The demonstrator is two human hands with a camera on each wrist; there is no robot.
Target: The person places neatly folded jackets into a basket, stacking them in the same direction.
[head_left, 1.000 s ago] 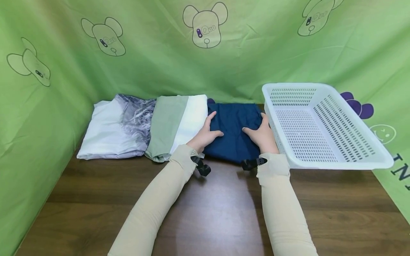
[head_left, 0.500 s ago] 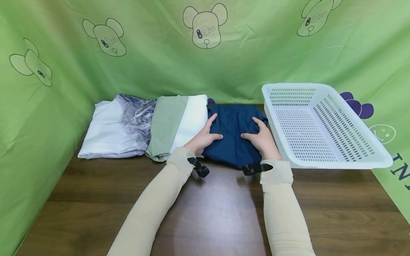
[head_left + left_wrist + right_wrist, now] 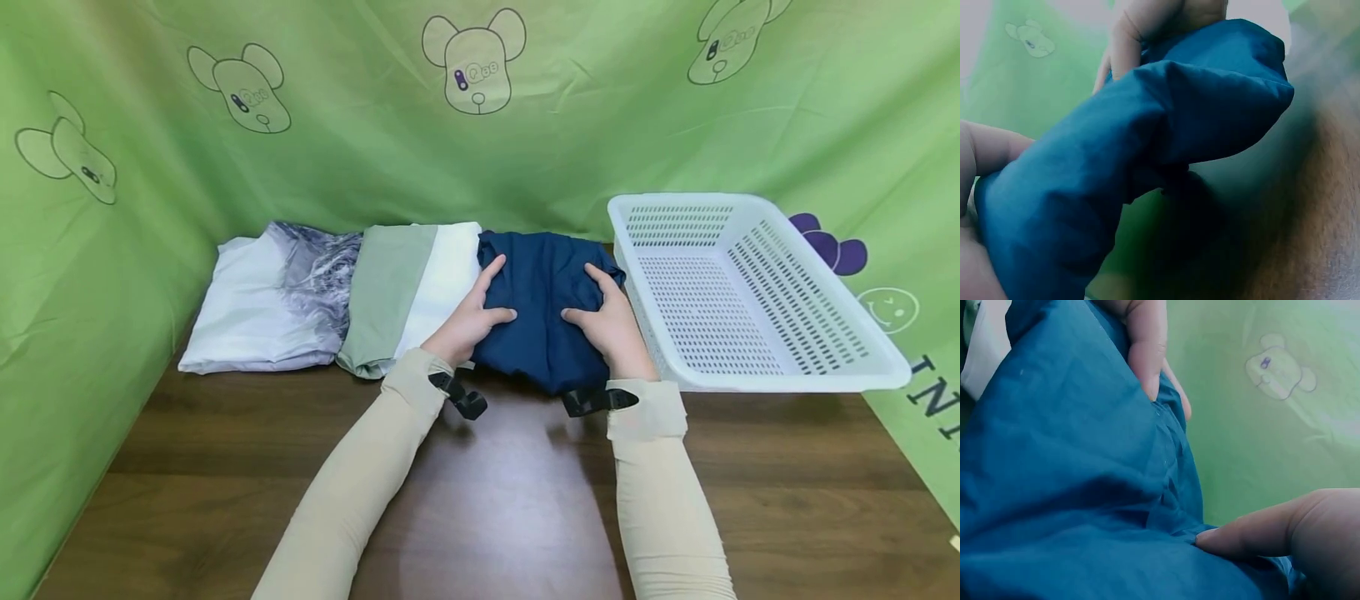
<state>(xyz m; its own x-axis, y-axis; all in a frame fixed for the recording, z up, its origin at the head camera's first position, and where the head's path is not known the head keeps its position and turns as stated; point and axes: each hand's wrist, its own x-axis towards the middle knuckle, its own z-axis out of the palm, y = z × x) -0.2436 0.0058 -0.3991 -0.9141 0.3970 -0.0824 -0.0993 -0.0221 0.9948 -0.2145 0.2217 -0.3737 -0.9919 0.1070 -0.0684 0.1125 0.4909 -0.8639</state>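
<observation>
Between my two hands in the head view is a folded navy cloth (image 3: 543, 283), puffed and creased. My left hand (image 3: 467, 323) grips its left side, thumb on top and the other fingers partly hidden. On the opposite side my right hand (image 3: 613, 327) holds the edge, thumb and forefinger spread over the fabric. In the left wrist view the cloth (image 3: 1079, 175) bends upward at both ends, with a gap under its middle. Fingertips press into the folds of the cloth (image 3: 1066, 450) in the right wrist view.
A white perforated plastic basket (image 3: 795, 382) stands close to my right hand. Left of the navy cloth lie a folded green-and-white cloth (image 3: 393, 287) and a folded white-and-grey cloth (image 3: 247, 308). Green printed fabric (image 3: 570, 158) hangs behind the wooden table (image 3: 225, 450).
My right hand has shifted inward and slightly toward me from the cloth's outer edge. The navy cloth's back edge has risen, and it looks more bunched between my hands.
</observation>
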